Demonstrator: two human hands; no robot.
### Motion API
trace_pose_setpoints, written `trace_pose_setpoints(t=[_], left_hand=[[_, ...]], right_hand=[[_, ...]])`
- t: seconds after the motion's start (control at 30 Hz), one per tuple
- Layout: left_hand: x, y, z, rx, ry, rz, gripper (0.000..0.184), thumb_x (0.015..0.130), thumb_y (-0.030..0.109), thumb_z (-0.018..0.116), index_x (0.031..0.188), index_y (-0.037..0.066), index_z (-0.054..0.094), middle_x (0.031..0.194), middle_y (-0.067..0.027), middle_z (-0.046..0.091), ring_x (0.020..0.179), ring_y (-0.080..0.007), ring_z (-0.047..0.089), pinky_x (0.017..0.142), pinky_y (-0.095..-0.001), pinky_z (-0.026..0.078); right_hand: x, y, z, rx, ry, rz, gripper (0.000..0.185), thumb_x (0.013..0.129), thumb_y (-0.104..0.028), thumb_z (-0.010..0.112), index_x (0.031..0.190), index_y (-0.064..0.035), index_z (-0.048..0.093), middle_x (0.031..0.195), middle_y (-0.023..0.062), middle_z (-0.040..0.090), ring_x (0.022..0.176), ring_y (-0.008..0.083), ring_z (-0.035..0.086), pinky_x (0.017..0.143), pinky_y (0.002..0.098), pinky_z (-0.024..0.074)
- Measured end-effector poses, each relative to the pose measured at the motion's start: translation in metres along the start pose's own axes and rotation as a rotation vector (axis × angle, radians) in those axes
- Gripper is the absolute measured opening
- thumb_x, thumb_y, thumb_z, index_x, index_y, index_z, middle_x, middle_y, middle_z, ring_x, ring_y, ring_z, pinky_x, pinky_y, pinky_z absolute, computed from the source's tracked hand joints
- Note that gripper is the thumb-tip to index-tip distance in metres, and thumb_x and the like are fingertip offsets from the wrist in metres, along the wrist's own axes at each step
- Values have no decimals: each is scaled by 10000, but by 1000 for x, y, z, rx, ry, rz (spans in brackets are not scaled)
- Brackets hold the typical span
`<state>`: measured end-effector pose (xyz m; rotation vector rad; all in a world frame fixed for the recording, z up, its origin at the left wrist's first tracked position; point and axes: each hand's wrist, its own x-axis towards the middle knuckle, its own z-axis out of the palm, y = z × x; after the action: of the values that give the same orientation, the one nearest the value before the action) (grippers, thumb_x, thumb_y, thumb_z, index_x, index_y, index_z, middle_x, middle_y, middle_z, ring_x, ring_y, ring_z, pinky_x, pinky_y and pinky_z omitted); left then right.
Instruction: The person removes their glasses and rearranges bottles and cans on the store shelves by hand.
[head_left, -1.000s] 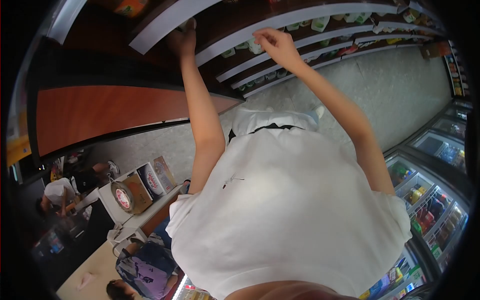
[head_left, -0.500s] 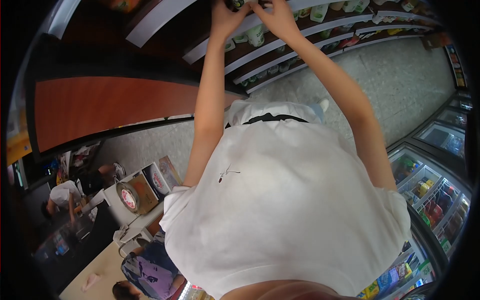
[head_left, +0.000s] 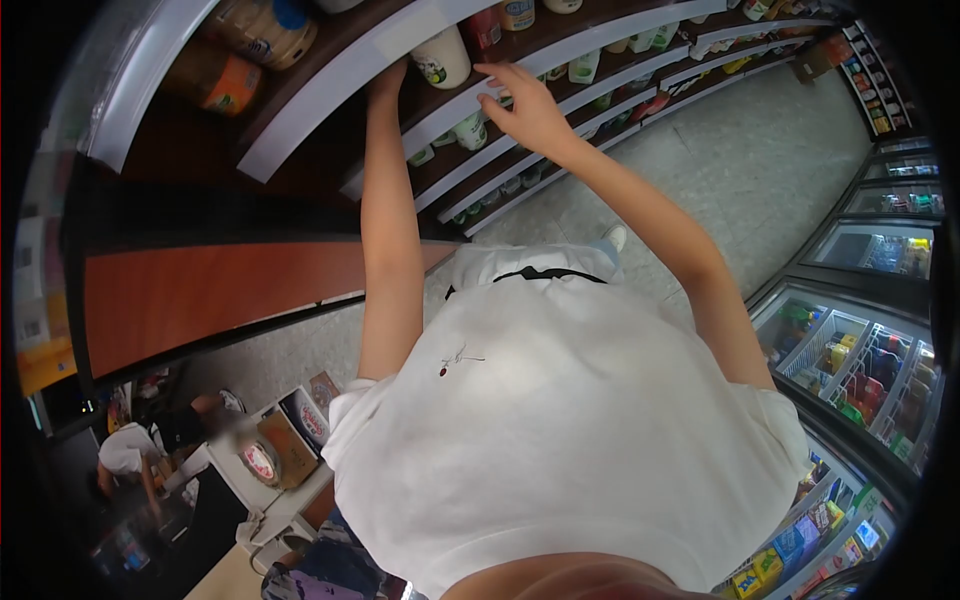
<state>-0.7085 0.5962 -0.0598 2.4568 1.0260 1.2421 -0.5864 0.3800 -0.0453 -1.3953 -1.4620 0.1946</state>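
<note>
On the upper shelf stands a white bottle (head_left: 443, 58) with green and dark print near its base. My right hand (head_left: 525, 108) is just right of it, at the shelf's front edge. Its fingers are spread and hold nothing. My left hand (head_left: 391, 80) reaches into the shelf to the left of the bottle. The shelf strip above and the shade there hide its fingers, so I cannot tell if they hold anything. Under my right hand, a white and green container (head_left: 470, 131) sits one shelf lower.
Large jars (head_left: 265, 35) stand on a shelf at upper left. White shelf edges (head_left: 340, 85) curve across the top. A wood-brown panel (head_left: 220, 300) is on my left, glass-topped freezers (head_left: 850, 360) on my right. Two people are at the lower left, one near a counter (head_left: 235, 465).
My hands were together at a container at the top edge; now they are apart. The left has gone deeper into the shelf, the right has opened beside the bottle. The view shows more shelf.
</note>
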Motion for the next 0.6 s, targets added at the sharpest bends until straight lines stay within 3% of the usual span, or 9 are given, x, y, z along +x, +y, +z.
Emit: trace_pose_setpoints(t=[0.1, 0.17, 0.27, 0.4, 0.47, 0.5, 0.53, 0.57, 0.6], left_hand=[[-9, 14, -8, 83, 36, -105, 360, 833, 287, 546, 1079, 28, 588, 1111, -182, 586, 1074, -358, 520, 913, -420, 400], [-15, 17, -8, 136, 43, -326, 401, 824, 316, 553, 1114, 40, 573, 1158, -176, 564, 1101, -355, 505, 925, -414, 396], [-25, 17, -18, 170, 40, -481, 424, 821, 337, 560, 1130, 46, 569, 1167, -164, 564, 1099, -349, 510, 922, -417, 399], [-42, 1, -25, 134, 43, -382, 363, 813, 274, 598, 1066, 14, 599, 1085, -172, 606, 1035, -358, 547, 909, -430, 402], [-57, 29, -35, -214, 308, -193, 401, 802, 183, 634, 1109, -53, 527, 1130, -225, 550, 1070, -346, 519, 931, -427, 381], [-61, 46, -37, -219, 303, -186, 401, 802, 183, 634, 1109, -53, 527, 1130, -225, 550, 1070, -346, 519, 931, -427, 381], [-66, 65, -39, -143, 368, -183, 440, 806, 160, 636, 1140, -76, 474, 1163, -241, 500, 1099, -338, 488, 949, -426, 362], [-72, 78, -40, -66, 434, -181, 483, 811, 137, 638, 1172, -100, 421, 1195, -257, 450, 1127, -331, 457, 967, -425, 344], [-82, 79, -36, -194, 399, -236, 517, 829, 166, 625, 1200, -98, 382, 1224, -253, 406, 1143, -331, 430, 979, -423, 328]], right_hand=[[1, 12, 11, -106, -53, -81, 510, 784, -155, 603, 1258, -30, 460, 1194, 220, 521, 1021, 372, 537, 856, 376, 452], [0, 6, 17, -99, -116, -52, 570, 785, -167, 605, 1301, -25, 409, 1219, 258, 489, 1068, 405, 506, 899, 395, 425], [5, -1, 29, -225, -139, 21, 659, 781, -215, 615, 1324, 32, 334, 1247, 295, 446, 1061, 423, 505, 889, 407, 437], [28, 2, 55, -308, -149, 142, 626, 771, -249, 608, 1262, 64, 378, 1193, 288, 491, 936, 421, 569, 784, 439, 491], [49, -2, 59, -347, -224, 173, 591, 765, -254, 600, 1231, 55, 409, 1121, 276, 532, 872, 402, 595, 740, 441, 502], [60, -3, 60, -385, -310, 205, 559, 760, -260, 593, 1201, 47, 440, 1049, 264, 573, 809, 382, 620, 697, 442, 513], [71, -2, 62, -405, -427, 256, 395, 761, -253, 583, 1054, 11, 551, 926, 219, 611, 802, 360, 624, 682, 430, 516], [71, -4, 59, -407, -424, 261, 395, 761, -253, 583, 1054, 11, 551, 926, 219, 611, 802, 360, 624, 682, 430, 516], [67, -9, 58, -350, -339, 214, 343, 761, -241, 582, 1013, -8, 575, 909, 203, 612, 781, 357, 621, 667, 432, 513]])
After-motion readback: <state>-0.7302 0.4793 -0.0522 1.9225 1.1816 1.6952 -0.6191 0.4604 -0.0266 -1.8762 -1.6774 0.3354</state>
